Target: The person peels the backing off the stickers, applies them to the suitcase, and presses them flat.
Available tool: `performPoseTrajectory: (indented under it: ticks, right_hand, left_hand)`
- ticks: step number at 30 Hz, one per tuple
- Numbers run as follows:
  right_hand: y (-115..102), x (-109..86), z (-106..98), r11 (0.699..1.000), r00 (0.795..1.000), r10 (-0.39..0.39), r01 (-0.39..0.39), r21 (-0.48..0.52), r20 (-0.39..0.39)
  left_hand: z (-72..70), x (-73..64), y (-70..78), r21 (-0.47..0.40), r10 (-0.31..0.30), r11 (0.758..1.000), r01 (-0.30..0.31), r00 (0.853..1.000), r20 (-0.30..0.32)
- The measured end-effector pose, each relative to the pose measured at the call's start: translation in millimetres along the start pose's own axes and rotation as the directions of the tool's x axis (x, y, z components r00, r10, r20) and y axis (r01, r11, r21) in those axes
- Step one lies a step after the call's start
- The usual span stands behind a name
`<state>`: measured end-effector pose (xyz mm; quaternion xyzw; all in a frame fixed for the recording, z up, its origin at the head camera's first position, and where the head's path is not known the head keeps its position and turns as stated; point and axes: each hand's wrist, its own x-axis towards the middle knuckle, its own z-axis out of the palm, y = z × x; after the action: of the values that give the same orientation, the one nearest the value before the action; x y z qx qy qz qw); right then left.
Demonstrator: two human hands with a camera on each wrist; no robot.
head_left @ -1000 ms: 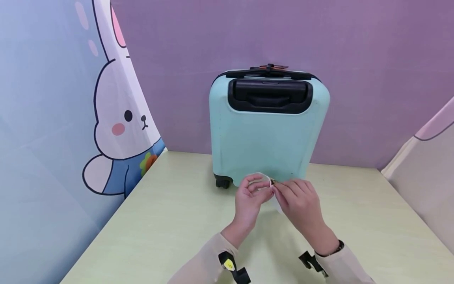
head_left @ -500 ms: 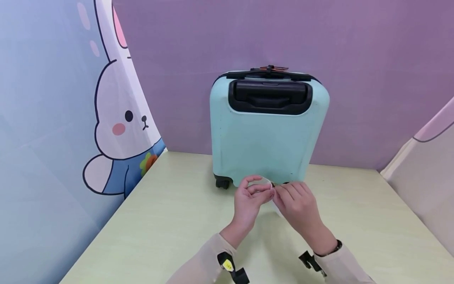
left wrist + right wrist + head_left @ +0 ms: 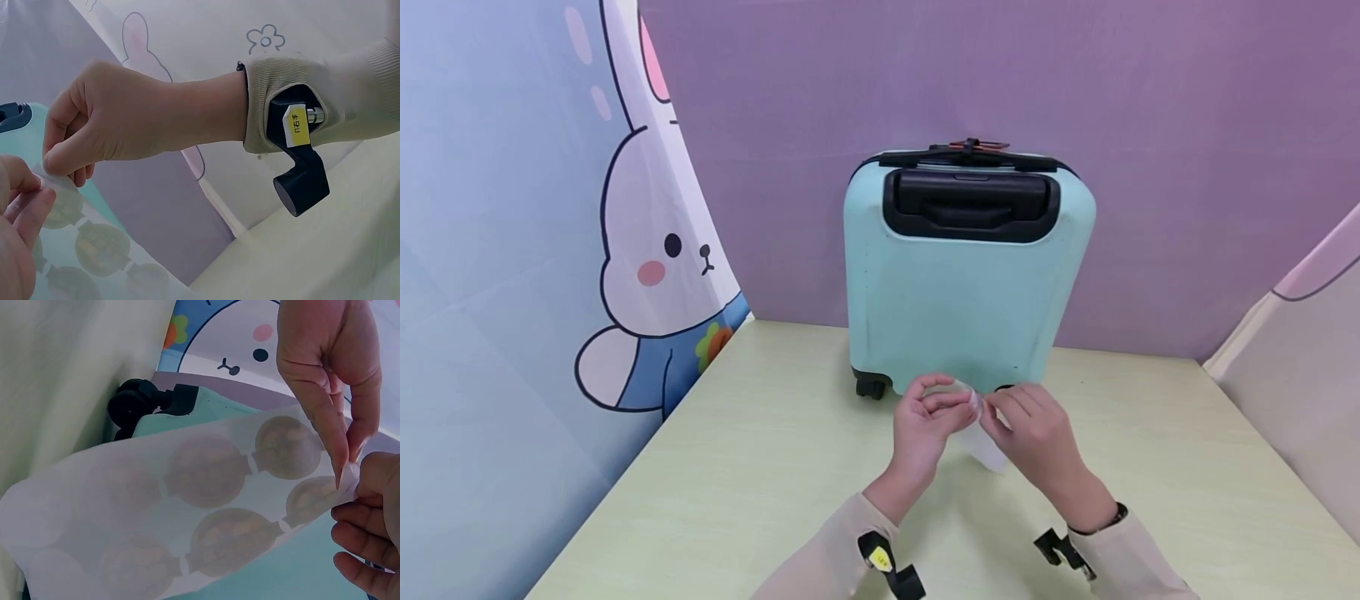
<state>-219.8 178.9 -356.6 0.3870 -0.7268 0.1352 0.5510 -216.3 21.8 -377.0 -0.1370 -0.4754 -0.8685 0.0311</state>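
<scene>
Both forearms angle inward, bringing the fingertips nearly together in front of the suitcase (image 3: 958,308). The left hand (image 3: 923,423) has its fingers curved, thumb and fingers pinching the sheet (image 3: 988,454) at one end. The right hand (image 3: 1039,435), knuckles up, pinches the same end just beside them. From there the sheet, showing rounded shapes, hangs over the counter (image 3: 737,475).
</scene>
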Motion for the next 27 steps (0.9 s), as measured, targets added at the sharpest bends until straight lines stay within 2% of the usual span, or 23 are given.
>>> performPoseTrajectory:
  ticks: [3,6,10,17,20,27]
  right_hand:
    - [3,-2.4,1,0.999,0.999,0.043,-0.043,0.033,0.012]
    - [5,-3.7,0,0.988,0.994,0.110,-0.112,0.106,0.024]
    - [6,-4.4,-3,0.958,0.978,0.198,-0.206,0.198,0.060]
    - [8,-4.5,-9,0.914,0.949,0.299,-0.316,0.255,0.104]
    - [8,-3.7,-11,0.888,0.924,0.360,-0.382,0.257,0.127]
    - [7,-1.0,-16,0.814,0.852,0.491,-0.522,0.254,0.179]
  left_hand:
    - [-1.0,0.0,-0.4,0.007,-0.004,1.000,0.004,1.000,-0.011]
    - [-1.4,0.4,-0.4,0.011,0.001,1.000,-0.001,1.000,-0.025]
    - [-2.1,0.6,0.1,0.009,0.014,1.000,-0.013,0.999,-0.030]
    - [-4.1,0.4,0.5,0.021,0.020,1.000,-0.019,0.999,-0.036]
    - [-5.1,0.6,0.7,0.027,0.018,1.000,-0.017,0.999,-0.048]
    - [-6.5,0.8,0.5,0.026,0.011,1.000,-0.009,0.998,-0.062]
